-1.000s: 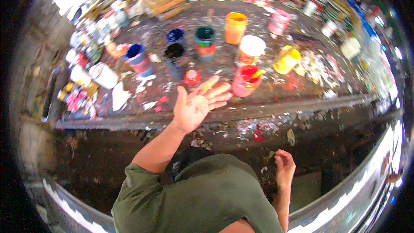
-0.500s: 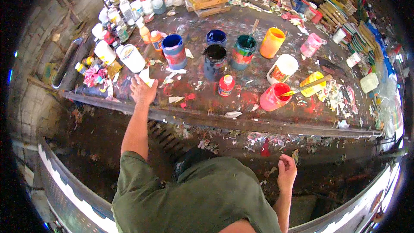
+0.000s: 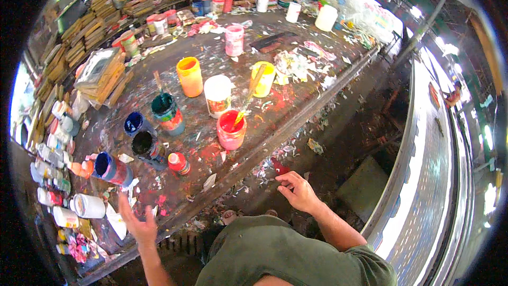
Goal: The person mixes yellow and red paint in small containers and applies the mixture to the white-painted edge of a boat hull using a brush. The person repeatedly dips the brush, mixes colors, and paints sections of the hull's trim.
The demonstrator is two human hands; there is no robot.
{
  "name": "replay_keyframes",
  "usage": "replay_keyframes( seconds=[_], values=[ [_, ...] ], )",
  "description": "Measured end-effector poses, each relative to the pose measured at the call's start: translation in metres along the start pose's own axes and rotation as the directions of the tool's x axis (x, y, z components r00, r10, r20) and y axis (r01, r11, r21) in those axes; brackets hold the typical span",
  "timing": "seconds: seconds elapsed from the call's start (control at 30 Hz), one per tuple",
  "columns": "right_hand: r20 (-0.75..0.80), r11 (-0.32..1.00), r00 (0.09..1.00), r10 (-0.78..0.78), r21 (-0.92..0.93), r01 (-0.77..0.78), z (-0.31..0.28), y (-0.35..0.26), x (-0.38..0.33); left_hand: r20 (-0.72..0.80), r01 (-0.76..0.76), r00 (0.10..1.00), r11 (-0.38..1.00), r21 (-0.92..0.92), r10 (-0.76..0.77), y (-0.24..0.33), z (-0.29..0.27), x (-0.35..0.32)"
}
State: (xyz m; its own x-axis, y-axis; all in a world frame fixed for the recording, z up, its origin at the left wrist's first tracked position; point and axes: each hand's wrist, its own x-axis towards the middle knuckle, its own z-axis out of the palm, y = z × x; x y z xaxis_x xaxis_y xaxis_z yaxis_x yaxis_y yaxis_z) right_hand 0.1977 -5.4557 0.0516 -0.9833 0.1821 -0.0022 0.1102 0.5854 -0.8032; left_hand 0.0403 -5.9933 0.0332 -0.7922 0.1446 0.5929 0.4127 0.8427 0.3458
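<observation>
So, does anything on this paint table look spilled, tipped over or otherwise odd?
Yes. Near the left hand, a blue-rimmed paint jar lies tipped on its side, and a white bottle lies flat too. Red paint is smeared on the table, and torn paper scraps are scattered about.

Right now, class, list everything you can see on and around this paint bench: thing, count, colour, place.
Workbench: one, dark, paint-splattered, running diagonally.
Open paint pots: about eight; orange pot, white pot, yellow pot, red pot with a brush in it, green pot, blue pot, black pot, tipped blue pot.
Pink pot: one, farther back.
Small red-capped bottle: one, near front edge.
Squeeze bottles: several, mostly white, left end.
Stacked flat boards: many, along the back.
Paper scraps: scattered, right part.
Left hand: open, over the bench's front edge, holding nothing.
Right hand: open, below the bench, holding nothing.
</observation>
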Motion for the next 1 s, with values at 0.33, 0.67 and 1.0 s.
replay_keyframes(
  seconds=[0.33,0.67,1.0],
  values=[
    [0.010,0.974,0.983,-0.183,-0.131,0.183,-0.066,0.024,-0.002,-0.007,-0.355,0.819,0.497,-0.792,0.574,0.296,0.130,0.066],
    [-0.349,0.988,0.937,-0.008,-0.149,-0.047,-0.224,0.149,-0.069,0.052,-0.434,0.776,0.592,-0.679,0.628,0.519,0.305,0.147],
    [-0.575,0.970,0.802,0.161,-0.057,-0.235,-0.317,0.242,-0.116,0.331,-0.253,0.857,0.882,-0.397,0.395,0.605,0.531,0.265]
  ],
)
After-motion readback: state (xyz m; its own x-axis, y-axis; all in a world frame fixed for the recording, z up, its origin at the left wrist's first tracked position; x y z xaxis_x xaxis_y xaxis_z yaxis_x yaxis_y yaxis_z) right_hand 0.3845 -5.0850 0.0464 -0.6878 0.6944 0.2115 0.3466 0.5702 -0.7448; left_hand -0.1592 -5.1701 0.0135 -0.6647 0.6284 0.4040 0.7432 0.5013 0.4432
